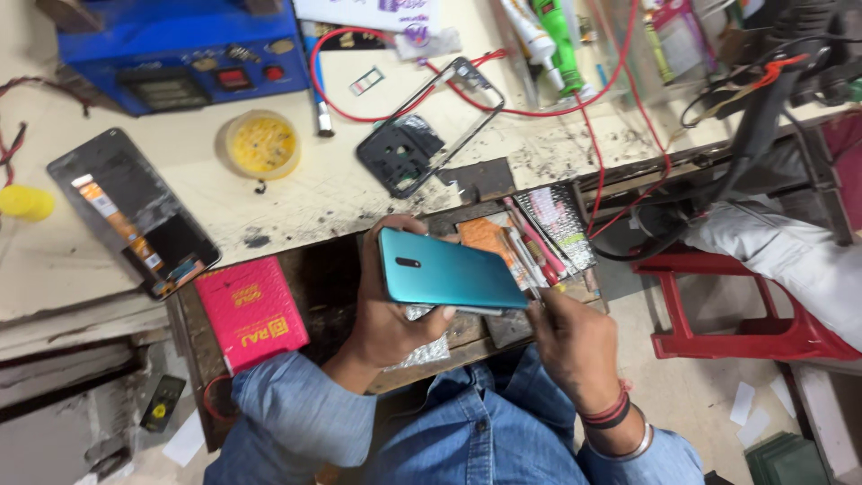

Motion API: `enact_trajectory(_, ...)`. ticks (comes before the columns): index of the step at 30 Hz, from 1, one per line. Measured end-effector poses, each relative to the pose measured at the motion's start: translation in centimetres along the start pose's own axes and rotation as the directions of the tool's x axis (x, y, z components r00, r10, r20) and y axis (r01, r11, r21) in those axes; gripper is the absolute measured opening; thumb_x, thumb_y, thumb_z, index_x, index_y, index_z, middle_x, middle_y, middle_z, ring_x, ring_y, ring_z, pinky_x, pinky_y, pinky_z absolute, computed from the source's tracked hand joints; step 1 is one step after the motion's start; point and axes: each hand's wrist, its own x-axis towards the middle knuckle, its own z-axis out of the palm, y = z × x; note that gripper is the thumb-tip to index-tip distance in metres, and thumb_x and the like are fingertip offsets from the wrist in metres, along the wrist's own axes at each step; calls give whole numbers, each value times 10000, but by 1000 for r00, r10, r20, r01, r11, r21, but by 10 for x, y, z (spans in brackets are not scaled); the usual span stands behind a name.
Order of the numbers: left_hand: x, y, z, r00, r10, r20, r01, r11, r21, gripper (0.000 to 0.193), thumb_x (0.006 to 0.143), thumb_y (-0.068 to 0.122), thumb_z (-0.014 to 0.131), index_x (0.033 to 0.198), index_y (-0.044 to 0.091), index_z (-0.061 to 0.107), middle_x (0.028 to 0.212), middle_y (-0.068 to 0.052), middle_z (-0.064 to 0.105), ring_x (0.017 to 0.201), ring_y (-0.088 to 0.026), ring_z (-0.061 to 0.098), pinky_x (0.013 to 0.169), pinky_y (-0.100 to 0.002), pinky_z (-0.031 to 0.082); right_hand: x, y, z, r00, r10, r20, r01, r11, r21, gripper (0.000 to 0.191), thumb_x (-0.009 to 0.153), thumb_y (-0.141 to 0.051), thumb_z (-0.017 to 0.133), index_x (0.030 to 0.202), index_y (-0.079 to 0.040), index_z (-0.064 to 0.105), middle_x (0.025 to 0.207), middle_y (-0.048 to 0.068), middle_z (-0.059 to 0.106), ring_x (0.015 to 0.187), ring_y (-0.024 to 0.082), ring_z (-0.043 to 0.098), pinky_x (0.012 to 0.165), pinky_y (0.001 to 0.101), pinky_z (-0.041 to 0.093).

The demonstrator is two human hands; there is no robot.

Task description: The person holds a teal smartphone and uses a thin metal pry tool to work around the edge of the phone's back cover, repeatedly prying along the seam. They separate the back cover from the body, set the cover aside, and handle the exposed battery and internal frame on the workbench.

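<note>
Left hand [395, 314] wraps the teal phone [449, 274] by its long edges, back cover up, over the open drawer [314, 278]. Right hand [575, 337] pinches at the phone's 4 o'clock corner; any tool there is unclear. Phone looks light, rigid, slick, probably fragile: grip the edges, not the faces.

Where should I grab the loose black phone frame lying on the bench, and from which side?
Probably the thick camera-end block of the black phone frame, pinched from above across its width. The rest is a thin open rim that could flex, and a red wire runs beside and across it. Come from the near bench edge, where the left hand holds the teal phone.
</note>
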Motion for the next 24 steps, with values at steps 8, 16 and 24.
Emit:
enact_trajectory(8, 8, 3, 2, 984, -129, 122, 147, 977, -154, 972, 794, 70, 784, 1599, -20, 246, 1394, -128, 497, 1320, -281, 638, 1125, -399, 516, 19, 3, 0, 991, -135, -8, 135, 991, 19, 292, 876, -260, 718, 1151, -162, 736, 1044, 97, 724, 971, 317, 699, 804, 421, 560)
enact_trajectory(16, 12, 4, 5, 966, -156, 207, 160, 987, -3, 948, 744, 69, 791, 1551, -72, 313, 1383, -139, 558, 1284, -261, 649, 1108, -386, 501, 30, -6, -33, 874, -451, 181, 302, 796, 524, 879, 813, -450, 824, 1485, -2, 478, 1438, 221, 584, 1315, 392, 592, 1083, 453, 478)
enact_trajectory(24, 14, 6, 5, 937, -245, 249, 248, 969, 21, 1009, 676, 65, 786, 1556, -70, 312, 1372, -144, 573, 1256, -219, 620, 1063, -362, 495, 36, -15, -37, 835, -405, 373, 183, 843, 506, 1022, 752, -487, 854, 1557, -28, 424, 1362, 196, 579, 1235, 371, 615, 1018, 432, 519)
